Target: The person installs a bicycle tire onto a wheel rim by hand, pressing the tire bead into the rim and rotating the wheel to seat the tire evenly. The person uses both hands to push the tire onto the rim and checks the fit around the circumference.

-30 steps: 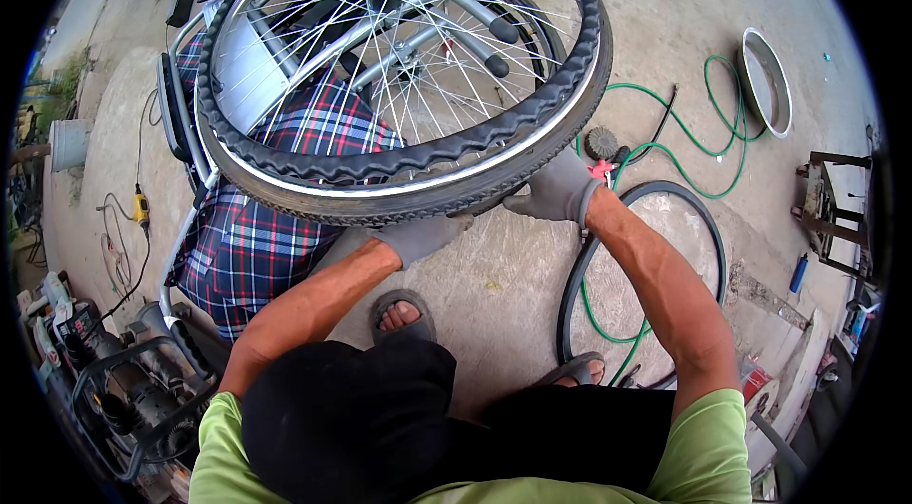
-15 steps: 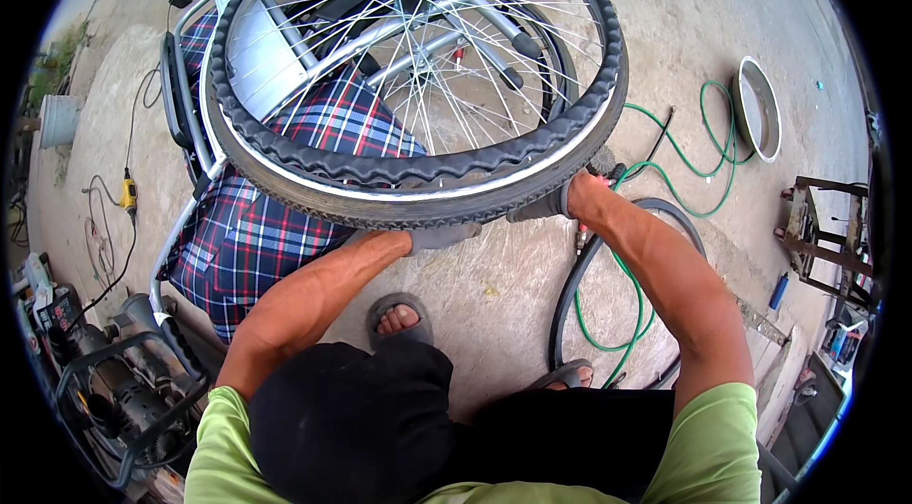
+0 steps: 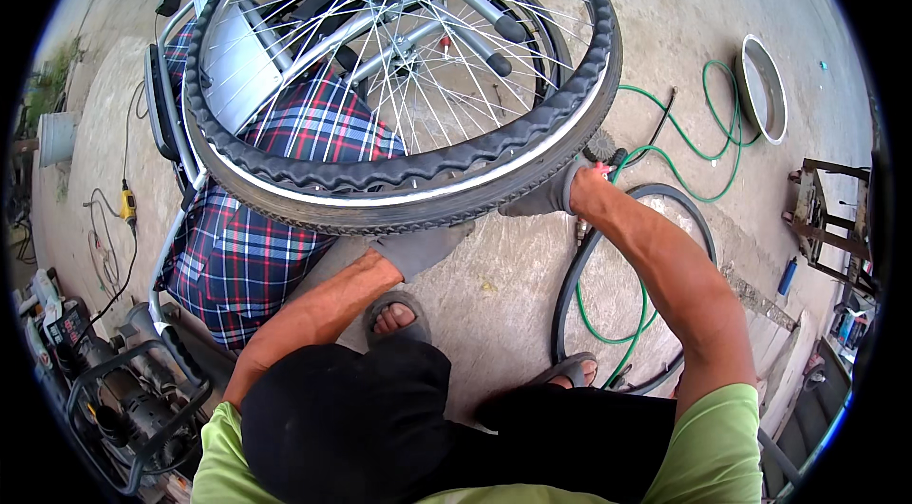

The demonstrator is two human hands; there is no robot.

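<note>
Wheelchair (image 3: 237, 67) on its side, frame and flat silver panel showing behind and left of near wheel (image 3: 380, 198). Wheel is the landmark for everything below: tilted face-up, spokes and hub cap toward the camera, tyre on, black wavy ring over the silver rim. It sits ahead of the person, between the arms and the rest of the chair.

Blue-red plaid fabric (image 3: 252, 266) seen through the spokes and bulging out below-left of wheel. Second wheel (image 3: 556, 38) partly visible through and past wheel's right side.

Machinery with black tube frame (image 3: 142, 390) well apart, lower left of wheel. Loose black tyre (image 3: 562, 304) flat on concrete, below-right of wheel. Rusty metal stand (image 3: 831, 219) far right of wheel. Green hose (image 3: 704, 84) loops right of wheel, and through the loose tyre. Oval basin (image 3: 763, 91) right of wheel, past the hose.

Left hand (image 3: 418, 252), grey glove, at wheel's lower edge; fingers partly hidden, can't tell if it grips. Right hand (image 3: 541, 195), same glove, against wheel's lower-right edge, fingertips under the tyre; can't tell if clenched.

Yellow corded device (image 3: 128, 205) left of wheel. Blue cylinder (image 3: 788, 276) far lower right of wheel. Round brush (image 3: 600, 145) just right of wheel.
</note>
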